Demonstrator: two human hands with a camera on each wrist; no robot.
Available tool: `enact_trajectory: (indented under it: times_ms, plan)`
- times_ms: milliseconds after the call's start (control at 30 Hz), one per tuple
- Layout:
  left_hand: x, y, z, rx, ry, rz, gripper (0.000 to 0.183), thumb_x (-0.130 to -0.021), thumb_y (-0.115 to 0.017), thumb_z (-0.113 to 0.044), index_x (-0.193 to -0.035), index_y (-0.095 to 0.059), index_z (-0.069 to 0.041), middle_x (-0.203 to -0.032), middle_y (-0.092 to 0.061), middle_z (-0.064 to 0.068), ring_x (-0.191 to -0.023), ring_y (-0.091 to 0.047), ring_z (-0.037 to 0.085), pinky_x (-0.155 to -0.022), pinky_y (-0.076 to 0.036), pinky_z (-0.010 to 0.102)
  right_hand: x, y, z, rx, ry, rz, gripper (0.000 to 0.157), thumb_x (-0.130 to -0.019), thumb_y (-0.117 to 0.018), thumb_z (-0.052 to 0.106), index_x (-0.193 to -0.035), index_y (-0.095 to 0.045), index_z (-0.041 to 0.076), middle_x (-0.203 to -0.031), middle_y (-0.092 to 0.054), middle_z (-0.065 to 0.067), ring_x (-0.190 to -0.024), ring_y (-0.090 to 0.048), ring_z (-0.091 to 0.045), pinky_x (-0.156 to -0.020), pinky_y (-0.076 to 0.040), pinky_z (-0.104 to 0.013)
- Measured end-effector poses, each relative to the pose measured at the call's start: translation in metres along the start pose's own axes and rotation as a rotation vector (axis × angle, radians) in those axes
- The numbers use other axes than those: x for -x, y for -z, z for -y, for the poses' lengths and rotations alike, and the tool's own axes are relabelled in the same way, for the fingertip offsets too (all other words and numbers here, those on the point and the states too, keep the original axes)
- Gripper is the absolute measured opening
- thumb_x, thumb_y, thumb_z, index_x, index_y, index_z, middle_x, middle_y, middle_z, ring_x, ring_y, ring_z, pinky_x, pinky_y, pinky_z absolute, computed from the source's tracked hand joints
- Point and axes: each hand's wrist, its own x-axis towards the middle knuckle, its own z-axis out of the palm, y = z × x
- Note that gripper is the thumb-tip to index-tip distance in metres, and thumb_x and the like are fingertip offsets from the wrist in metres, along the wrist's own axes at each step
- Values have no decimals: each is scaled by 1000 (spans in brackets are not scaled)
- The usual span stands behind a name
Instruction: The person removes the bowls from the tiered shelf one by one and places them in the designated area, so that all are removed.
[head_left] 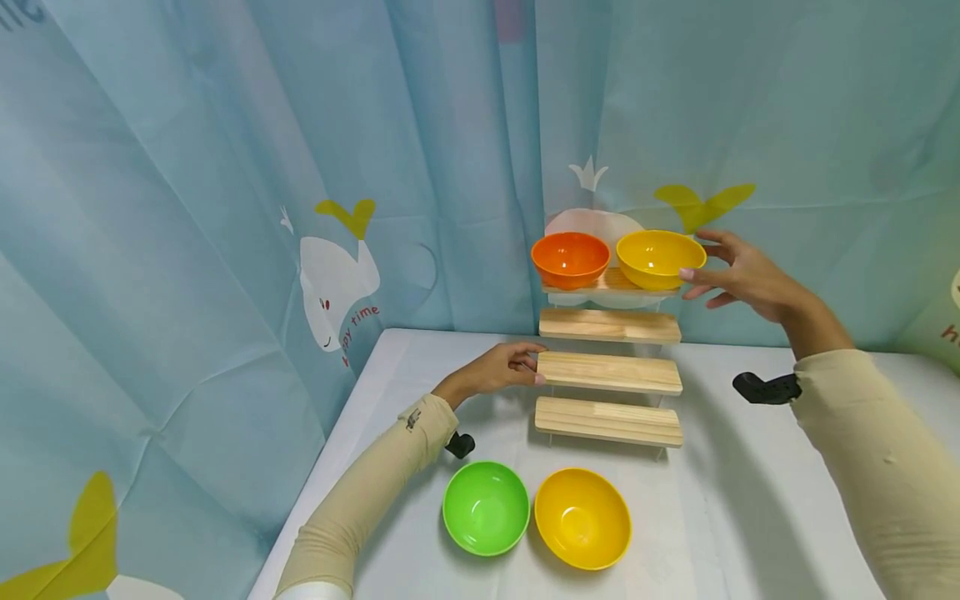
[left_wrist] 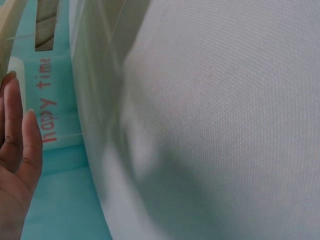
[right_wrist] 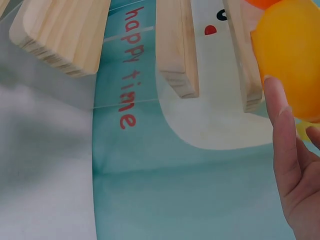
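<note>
On the top step of a wooden tiered stand, an orange bowl sits left of a yellow bowl. My right hand is at the yellow bowl's right side, thumb and fingers spread, a fingertip touching its wall in the right wrist view. Lower down, my left hand holds the left end of the second step from the bottom, index finger behind and thumb in front. In the left wrist view, straight fingers reach up beside the wood.
In front of the stand, a green bowl and a second yellow bowl stand side by side on the white tabletop. A light blue printed curtain hangs close behind the stand and along the left.
</note>
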Motion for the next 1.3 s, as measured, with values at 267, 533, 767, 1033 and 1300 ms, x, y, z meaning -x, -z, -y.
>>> enact_trajectory:
  times_ms: [267, 533, 767, 1033, 1300]
  plan:
    - [0, 0, 1, -3, 3, 2, 61, -95, -70, -18, -150, -45, -8, -118, -69, 11, -114, -64, 18, -95, -54, 28, -6, -6, 6, 8, -5, 27, 95, -101, -60, 35, -161, 9, 12, -159, -20, -30, -81, -71, -4, -72, -59, -26]
    - [-1, 1, 2, 0, 0, 12, 62, -95, -70, -19, -151, -44, -8, -118, -69, 11, -114, -64, 19, -95, -54, 28, -14, -10, 6, 29, -10, 25, 96, -100, -62, 37, -162, 6, 12, -142, -41, -24, -84, -72, -9, -74, -58, -31]
    - [-1, 1, 2, 6, 0, 15, 62, -96, -70, -18, -151, -44, -8, -118, -69, 11, -114, -64, 18, -95, -54, 28, -16, -12, 6, 41, -17, 10, 97, -97, -66, 37, -162, 2, 11, -127, -56, -16, -87, -74, -15, -76, -58, -35]
    - [-2, 0, 2, 6, -5, 14, 61, -96, -70, -18, -151, -44, -8, -117, -69, 11, -113, -64, 18, -95, -54, 28, -15, -12, 6, 55, -23, -5, 100, -95, -69, 35, -162, 2, 11, -116, -63, -6, -83, -72, -10, -74, -58, -33]
    - [-1, 0, 2, -13, 21, 1, 62, -95, -71, -20, -150, -46, -10, -119, -69, 9, -110, -65, 16, -95, -53, 27, -14, -13, 5, 37, -26, -19, 98, -95, -69, 34, -162, -2, 11, -111, -64, 0, -82, -72, -10, -75, -58, -36]
